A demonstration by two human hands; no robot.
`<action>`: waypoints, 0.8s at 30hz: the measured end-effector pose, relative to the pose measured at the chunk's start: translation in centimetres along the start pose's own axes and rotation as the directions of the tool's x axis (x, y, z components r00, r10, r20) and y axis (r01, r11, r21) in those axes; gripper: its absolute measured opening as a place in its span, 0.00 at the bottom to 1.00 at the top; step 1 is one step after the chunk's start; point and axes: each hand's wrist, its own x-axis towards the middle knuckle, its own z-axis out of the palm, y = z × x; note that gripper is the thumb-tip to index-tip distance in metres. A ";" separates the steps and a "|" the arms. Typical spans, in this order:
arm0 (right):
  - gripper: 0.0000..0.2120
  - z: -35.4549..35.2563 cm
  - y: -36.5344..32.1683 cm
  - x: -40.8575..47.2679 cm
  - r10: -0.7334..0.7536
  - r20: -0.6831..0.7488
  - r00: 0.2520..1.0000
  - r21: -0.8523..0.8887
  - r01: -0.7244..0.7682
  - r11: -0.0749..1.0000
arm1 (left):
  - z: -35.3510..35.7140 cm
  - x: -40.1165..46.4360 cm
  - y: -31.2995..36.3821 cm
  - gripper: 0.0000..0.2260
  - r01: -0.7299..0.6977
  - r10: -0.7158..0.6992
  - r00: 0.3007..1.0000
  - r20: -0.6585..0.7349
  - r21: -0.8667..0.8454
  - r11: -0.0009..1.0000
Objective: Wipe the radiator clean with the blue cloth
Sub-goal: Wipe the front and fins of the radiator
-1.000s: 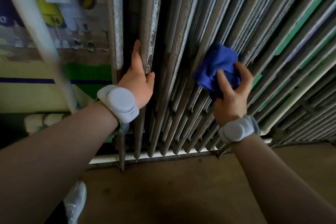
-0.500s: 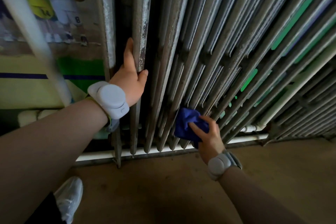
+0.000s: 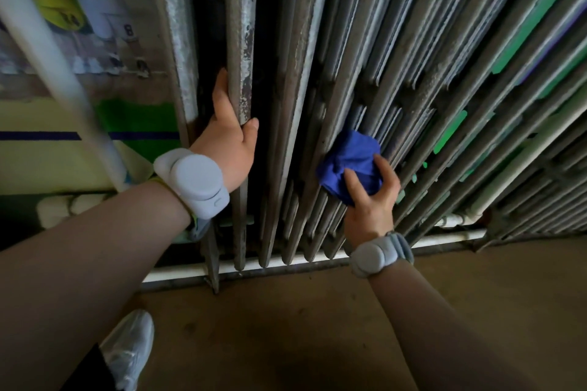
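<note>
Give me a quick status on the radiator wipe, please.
Left hand grips a radiator column. Right hand holds the bunched blue cloth against the lower fins. Nothing in the way.

floor: brown, bare | on it: white shoe, radiator feet

One radiator, one blue cloth, two hands, two wristbands, one shoe
</note>
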 end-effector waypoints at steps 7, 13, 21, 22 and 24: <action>0.26 -0.2 1.2 -3.6 0.078 0.426 0.901 -0.011 -0.081 0.997 | -0.3 -0.1 -0.3 0.32 0.001 -0.001 0.999 0.033 0.010 1.000; 0.25 -3.3 0.6 -1.5 -0.091 0.010 0.996 0.117 0.090 0.989 | 0.2 -0.6 -1.3 0.35 0.066 -0.081 0.985 0.153 0.098 0.993; 0.21 -1.5 -0.6 3.6 -0.017 -0.169 0.985 0.167 0.046 0.985 | 0.5 -0.4 -0.9 0.35 0.120 -0.137 0.982 0.127 0.131 0.984; 0.21 -0.9 -0.8 2.8 0.009 -0.173 0.985 0.167 0.020 0.986 | 0.5 -0.4 -0.9 0.35 0.120 -0.138 0.982 0.128 0.139 0.983; 0.21 0.3 -0.5 0.9 0.039 -0.112 0.993 0.167 -0.019 0.986 | 0.4 -0.5 -0.8 0.35 0.112 -0.132 0.982 0.136 0.145 0.983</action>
